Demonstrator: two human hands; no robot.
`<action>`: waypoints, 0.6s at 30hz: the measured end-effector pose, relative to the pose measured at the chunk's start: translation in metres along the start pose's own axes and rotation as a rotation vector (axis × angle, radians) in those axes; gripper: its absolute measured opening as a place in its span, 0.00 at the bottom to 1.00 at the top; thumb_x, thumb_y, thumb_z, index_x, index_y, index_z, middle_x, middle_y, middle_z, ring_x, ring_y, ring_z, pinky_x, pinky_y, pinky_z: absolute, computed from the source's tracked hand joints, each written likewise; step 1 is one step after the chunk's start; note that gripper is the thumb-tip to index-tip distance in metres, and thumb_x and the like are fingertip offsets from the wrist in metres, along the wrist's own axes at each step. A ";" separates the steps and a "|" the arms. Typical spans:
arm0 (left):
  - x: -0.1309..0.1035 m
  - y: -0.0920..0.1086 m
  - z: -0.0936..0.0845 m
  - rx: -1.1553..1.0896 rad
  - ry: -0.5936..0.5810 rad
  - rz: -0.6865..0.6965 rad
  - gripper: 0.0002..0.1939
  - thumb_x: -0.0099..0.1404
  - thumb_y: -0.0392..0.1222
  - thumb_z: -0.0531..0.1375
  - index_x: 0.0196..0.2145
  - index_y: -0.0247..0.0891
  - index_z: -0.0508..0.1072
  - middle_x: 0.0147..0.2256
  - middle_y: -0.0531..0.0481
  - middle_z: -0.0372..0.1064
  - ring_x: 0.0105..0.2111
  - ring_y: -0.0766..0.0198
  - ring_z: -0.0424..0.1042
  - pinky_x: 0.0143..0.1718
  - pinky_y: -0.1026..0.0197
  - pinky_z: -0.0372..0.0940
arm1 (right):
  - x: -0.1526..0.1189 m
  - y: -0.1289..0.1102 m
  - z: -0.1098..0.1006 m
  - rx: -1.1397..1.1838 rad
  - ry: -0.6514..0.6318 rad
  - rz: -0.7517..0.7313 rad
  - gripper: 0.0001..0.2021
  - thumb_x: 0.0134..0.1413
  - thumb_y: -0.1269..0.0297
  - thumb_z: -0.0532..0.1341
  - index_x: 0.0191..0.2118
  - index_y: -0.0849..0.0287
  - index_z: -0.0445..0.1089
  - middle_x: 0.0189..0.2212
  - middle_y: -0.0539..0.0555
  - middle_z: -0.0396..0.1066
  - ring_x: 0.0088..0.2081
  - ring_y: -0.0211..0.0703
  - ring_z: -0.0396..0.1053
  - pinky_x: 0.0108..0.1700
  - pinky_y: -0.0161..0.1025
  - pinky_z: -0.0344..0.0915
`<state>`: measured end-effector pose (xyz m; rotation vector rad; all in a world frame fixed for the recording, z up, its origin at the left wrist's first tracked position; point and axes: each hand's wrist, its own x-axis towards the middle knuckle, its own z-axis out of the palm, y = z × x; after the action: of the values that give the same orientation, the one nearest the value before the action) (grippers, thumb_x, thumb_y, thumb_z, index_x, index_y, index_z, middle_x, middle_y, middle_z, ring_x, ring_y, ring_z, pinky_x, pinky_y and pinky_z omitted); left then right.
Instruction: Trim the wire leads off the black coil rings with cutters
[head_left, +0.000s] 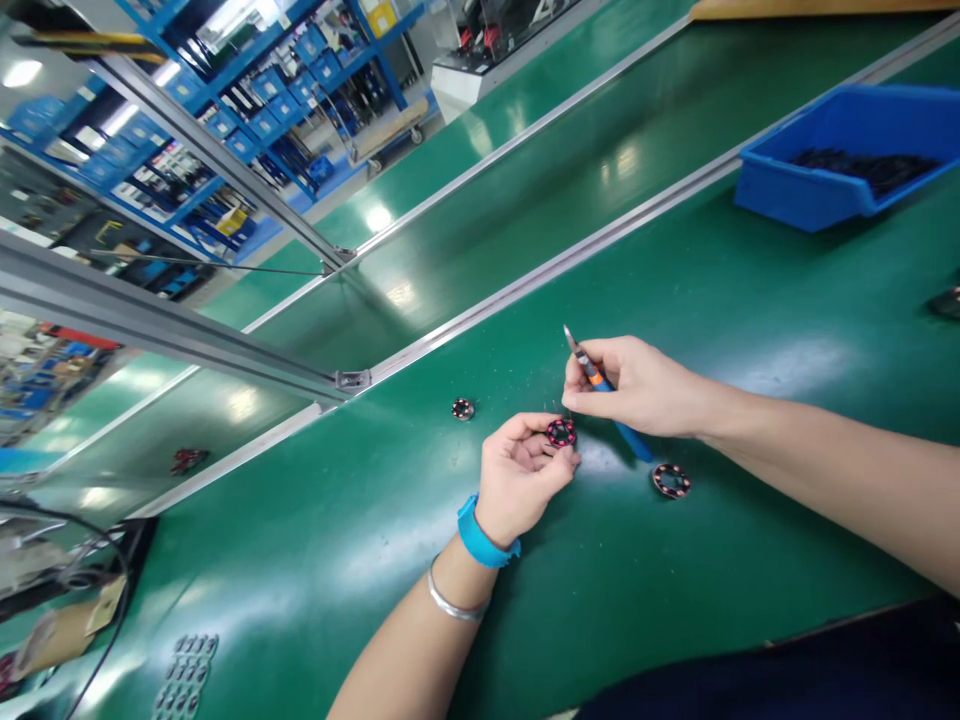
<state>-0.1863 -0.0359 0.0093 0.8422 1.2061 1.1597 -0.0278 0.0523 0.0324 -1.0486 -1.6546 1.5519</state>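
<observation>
My left hand (523, 468), with a blue wristband, grips a small ring-shaped motor stator (561, 432) between thumb and fingers. The stator is black with reddish-pink windings, and thin wire ends stick up from its far side. Just right of it, my right hand (626, 385) is closed around pliers (595, 374) with blue and orange handles. Their pointed metal tip aims up and away, apart from the stator. A second stator (671, 481) with copper windings lies below my right hand. Another one (463, 409) rests on the green table, beyond my left hand.
A blue bin (806, 195) holding dark parts stands at the back right. A metal rail (525, 283) crosses behind my hands, with an aluminium post (187, 325) to the left. Small metal parts (186, 675) lie in rows at the lower left. Reddish parts (187, 460) sit beyond the rail.
</observation>
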 end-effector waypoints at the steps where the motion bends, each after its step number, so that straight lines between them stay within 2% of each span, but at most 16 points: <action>1: 0.000 0.000 0.000 0.003 -0.003 -0.013 0.21 0.43 0.39 0.76 0.33 0.33 0.73 0.27 0.53 0.73 0.23 0.72 0.73 0.27 0.70 0.71 | 0.001 0.000 -0.002 0.035 0.040 0.018 0.11 0.36 0.60 0.68 0.25 0.56 0.65 0.22 0.45 0.64 0.25 0.36 0.60 0.31 0.39 0.59; 3: -0.001 0.001 0.001 0.005 -0.010 -0.035 0.21 0.43 0.38 0.76 0.34 0.33 0.74 0.27 0.52 0.73 0.23 0.72 0.73 0.28 0.70 0.72 | 0.002 -0.001 -0.007 0.093 0.079 0.073 0.15 0.33 0.59 0.71 0.25 0.57 0.65 0.22 0.45 0.65 0.26 0.36 0.60 0.33 0.39 0.59; 4: -0.001 0.001 0.001 0.006 -0.014 -0.042 0.21 0.43 0.38 0.75 0.34 0.33 0.74 0.28 0.52 0.74 0.23 0.72 0.73 0.28 0.69 0.72 | 0.002 -0.002 -0.009 0.108 0.056 0.104 0.16 0.32 0.58 0.72 0.26 0.57 0.65 0.23 0.45 0.66 0.27 0.36 0.61 0.34 0.39 0.60; 9: -0.001 0.000 0.000 0.027 -0.032 -0.067 0.23 0.42 0.36 0.75 0.34 0.34 0.71 0.24 0.54 0.73 0.23 0.70 0.74 0.27 0.70 0.71 | -0.004 -0.006 -0.006 0.069 -0.192 0.154 0.14 0.35 0.62 0.71 0.27 0.57 0.65 0.27 0.50 0.72 0.31 0.40 0.67 0.38 0.41 0.65; 11: -0.002 0.000 0.000 0.046 -0.041 -0.070 0.22 0.42 0.35 0.75 0.34 0.35 0.70 0.24 0.54 0.73 0.23 0.70 0.74 0.27 0.70 0.71 | -0.003 -0.005 -0.003 0.019 -0.167 0.125 0.12 0.37 0.62 0.69 0.26 0.57 0.65 0.24 0.48 0.70 0.28 0.38 0.65 0.35 0.40 0.63; 15: -0.003 0.000 0.000 0.081 -0.051 -0.074 0.21 0.42 0.34 0.73 0.33 0.34 0.70 0.27 0.52 0.74 0.24 0.71 0.74 0.26 0.71 0.70 | 0.001 -0.002 -0.008 0.010 -0.002 0.097 0.11 0.38 0.62 0.68 0.25 0.56 0.63 0.23 0.47 0.67 0.27 0.37 0.63 0.34 0.40 0.62; 18: -0.003 0.001 0.001 0.083 -0.049 -0.079 0.21 0.42 0.33 0.72 0.33 0.34 0.70 0.27 0.52 0.74 0.24 0.72 0.73 0.26 0.71 0.69 | 0.001 -0.004 -0.013 -0.020 -0.051 0.081 0.12 0.38 0.61 0.68 0.26 0.56 0.65 0.26 0.49 0.70 0.29 0.38 0.65 0.35 0.40 0.63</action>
<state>-0.1850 -0.0385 0.0116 0.8724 1.2430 1.0255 -0.0174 0.0599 0.0374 -1.1070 -1.6841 1.6296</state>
